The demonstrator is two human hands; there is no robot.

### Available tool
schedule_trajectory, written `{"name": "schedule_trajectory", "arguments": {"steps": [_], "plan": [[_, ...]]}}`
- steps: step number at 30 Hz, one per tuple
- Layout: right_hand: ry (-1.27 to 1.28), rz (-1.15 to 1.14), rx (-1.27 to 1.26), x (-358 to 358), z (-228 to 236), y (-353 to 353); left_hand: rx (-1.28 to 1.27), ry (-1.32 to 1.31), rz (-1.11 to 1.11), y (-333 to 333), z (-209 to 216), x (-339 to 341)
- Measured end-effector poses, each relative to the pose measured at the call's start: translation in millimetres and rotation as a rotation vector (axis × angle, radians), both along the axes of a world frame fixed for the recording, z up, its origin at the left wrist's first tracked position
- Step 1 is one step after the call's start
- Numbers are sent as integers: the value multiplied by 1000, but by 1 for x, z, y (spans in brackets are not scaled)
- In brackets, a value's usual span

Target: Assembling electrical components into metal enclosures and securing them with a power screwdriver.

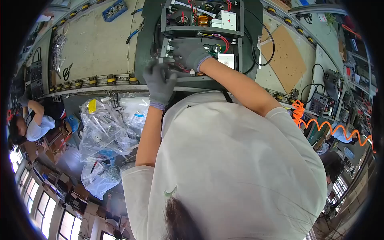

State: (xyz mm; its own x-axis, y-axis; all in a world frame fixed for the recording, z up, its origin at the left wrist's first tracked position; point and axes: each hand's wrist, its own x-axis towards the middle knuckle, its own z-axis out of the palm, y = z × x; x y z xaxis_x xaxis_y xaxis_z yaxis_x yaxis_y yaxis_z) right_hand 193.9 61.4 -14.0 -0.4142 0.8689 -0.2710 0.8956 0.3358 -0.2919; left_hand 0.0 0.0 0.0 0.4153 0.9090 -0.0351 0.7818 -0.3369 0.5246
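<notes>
I have both grey-gloved hands at the open grey metal chassis with red and black wiring [202, 36], which sits on a dark green mat [146, 44] on the bench [100, 44]. My left hand [160, 82] is curled at the chassis's near left corner, and whether it grips anything I cannot tell; my right hand [192, 56] rests partly closed on the wiring inside. I judge this a fitting step at that corner, and the next move calls for a steady chassis and clear wires.

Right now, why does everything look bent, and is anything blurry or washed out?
Head view: fisheye bends the conveyor rail toward a black rim; the windows glare white; the left hand looks slightly soft; the chassis is evenly lit and sharp.
</notes>
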Motion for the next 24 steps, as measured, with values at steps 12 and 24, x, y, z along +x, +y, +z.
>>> {"name": "schedule_trajectory", "arguments": {"steps": [12,24], "plan": [[97,27,138,7,-17,-6,-113,-435,261,8,-15,1],[-4,83,37,-7,8,7,-32,-353,147,15,-27,-7]]}}
